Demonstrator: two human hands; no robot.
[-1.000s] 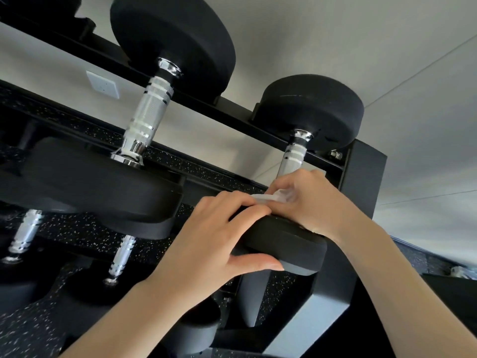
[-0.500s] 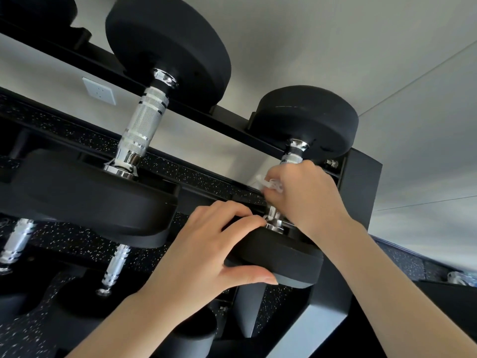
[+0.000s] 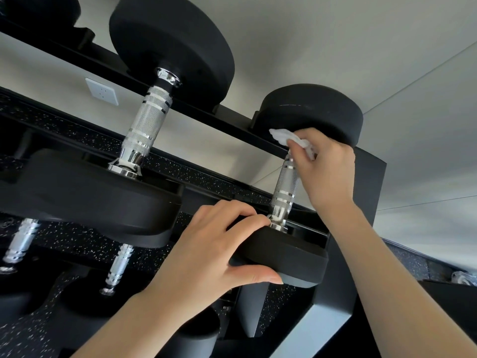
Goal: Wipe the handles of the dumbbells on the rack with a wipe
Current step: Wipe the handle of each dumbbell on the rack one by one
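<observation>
No legible text, label, brand, number or sign is found. The dumbbell heads (image 3: pixel 307 112) are seen as plain black, and the wall socket (image 3: pixel 102 91) bears no readable marking.

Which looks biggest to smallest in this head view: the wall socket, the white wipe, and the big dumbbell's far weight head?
1. Big dumbbell's far weight head, by far the largest.
2. White wipe and wall socket look alike; the wipe is crumpled, partly hidden by the right hand, and nearer, so unranked.
</observation>
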